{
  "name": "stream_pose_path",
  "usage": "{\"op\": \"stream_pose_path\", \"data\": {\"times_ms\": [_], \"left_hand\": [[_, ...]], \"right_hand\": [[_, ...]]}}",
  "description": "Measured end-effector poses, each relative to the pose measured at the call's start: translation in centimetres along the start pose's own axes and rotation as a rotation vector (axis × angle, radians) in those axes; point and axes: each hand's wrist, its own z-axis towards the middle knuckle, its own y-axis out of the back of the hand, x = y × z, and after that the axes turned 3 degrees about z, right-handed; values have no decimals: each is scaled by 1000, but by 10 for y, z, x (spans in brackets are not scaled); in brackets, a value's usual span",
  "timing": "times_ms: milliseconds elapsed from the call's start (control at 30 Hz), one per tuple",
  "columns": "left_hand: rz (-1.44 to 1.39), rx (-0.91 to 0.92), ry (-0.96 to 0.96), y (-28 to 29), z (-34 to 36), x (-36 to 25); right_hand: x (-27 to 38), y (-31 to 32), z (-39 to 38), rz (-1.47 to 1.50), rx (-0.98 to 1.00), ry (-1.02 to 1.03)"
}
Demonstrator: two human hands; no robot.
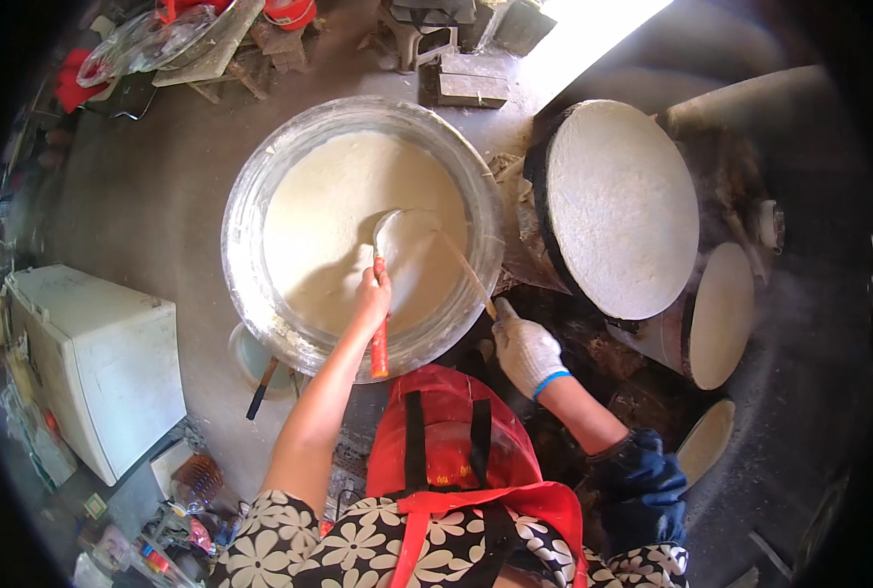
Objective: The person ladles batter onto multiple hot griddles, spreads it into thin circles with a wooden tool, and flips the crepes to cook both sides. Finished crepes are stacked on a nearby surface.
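A large round metal basin [245,211] holds pale, creamy batter [324,216]. Over it, my bare left hand [373,294] is closed round the red handle of a ladle [380,343]. The ladle's bowl is at the batter, right of the middle, and its contents blend with the batter. My right hand [527,348], in a whitish knitted glove with a blue cuff, is beside the basin's lower right rim. It grips a thin wooden stick [470,271], whose far end reaches over the batter close to the ladle's bowl. Whether that end touches the ladle I cannot tell.
Right of the basin, a round griddle [539,196] carries a pale sheet of batter [623,211]; more pale rounds [723,314] [708,441] lie beyond. A white chest-like appliance [123,363] stands at left. A pail [245,353] with a dark-handled tool [262,388] sits under the basin's edge.
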Motion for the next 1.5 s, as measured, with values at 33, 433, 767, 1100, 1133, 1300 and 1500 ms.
{"op": "stream_pose_path", "data": {"times_ms": [33, 433, 767, 1100, 1133, 1300, 1500], "left_hand": [[-73, 61, 87, -9, 0, -13], [-1597, 781, 497, -6, -68, -53], [-1543, 950, -193, 112, -208, -209], [-955, 503, -802, 222, -317, -332], [-920, 475, -853, 229, -323, -340], [-755, 1, -858, 248, -316, -353], [-1067, 935, -187, 226, -257, -271]], "right_hand": [[-9, -19, -1, -33, -63, -1], [-7, -30, -97, 1324, 334, -449], [3, 71, -129, 870, 115, 294], [69, 214, -159, 103, -560, 710], [75, 221, -162, 63, -605, 701], [95, 225, -162, -67, -744, 656], [44, 160, -151, -230, -629, 435]]}}
